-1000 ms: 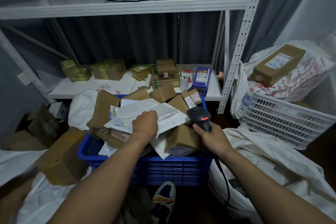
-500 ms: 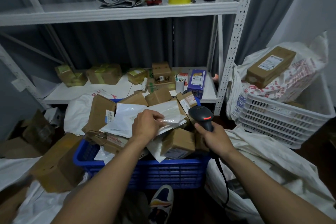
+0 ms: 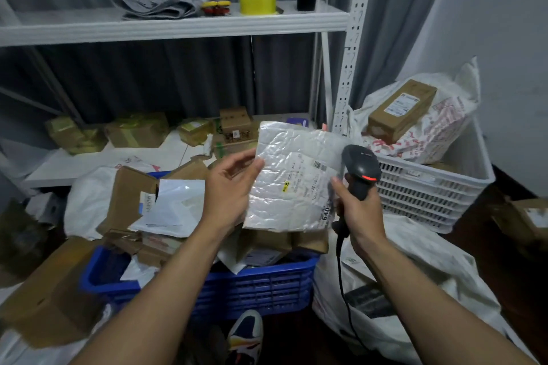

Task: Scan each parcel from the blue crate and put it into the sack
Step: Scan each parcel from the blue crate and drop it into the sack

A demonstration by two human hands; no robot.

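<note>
Pinching one parcel (image 3: 293, 184) above the heaped crate (image 3: 237, 286), the left hand (image 3: 232, 190) faced it to the scanner (image 3: 361, 170) gripped in the curled fingers of the right hand (image 3: 360, 213); most others seemingly awaited scanning and the sack (image 3: 430, 275).

One head-worn wide view, facing forward and tilted down.

The camera looks from above along both forearms, which enter from 5 and 7 o'clock. The left hand (image 3: 229, 190) with the parcel (image 3: 293, 181) and the right hand (image 3: 360, 216) with the scanner (image 3: 360, 169) sit close, at centre. The crate (image 3: 255, 287) lies just under them toward 6 o'clock, a shoe (image 3: 246, 335) at the bottom edge. Farther off, the shelf (image 3: 178, 27) spans 12 o'clock and the basket (image 3: 430, 190) stands at 3 o'clock.
</note>
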